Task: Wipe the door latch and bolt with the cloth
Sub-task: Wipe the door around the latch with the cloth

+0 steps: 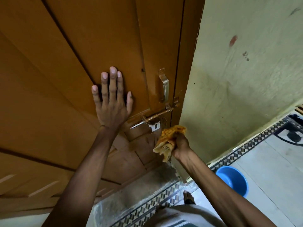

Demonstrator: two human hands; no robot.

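A brown wooden door (pixel 65 79) fills the left of the view. Its metal sliding bolt (pixel 154 116) runs at a slant across the door's right edge, with a latch hasp (pixel 155 126) hanging under it and a silver pull handle (pixel 164 86) above. My left hand (pixel 111 99) lies flat against the door with fingers spread, just left of the bolt. My right hand (pixel 181 145) grips a bunched orange-yellow cloth (pixel 168 140) just below and right of the latch, apart from the metal.
A pale green wall (pixel 246 71) stands right of the door frame. A blue plastic basin (pixel 232 181) sits on the tiled floor at the lower right. My bare foot (pixel 188 197) rests near the patterned floor border below the door.
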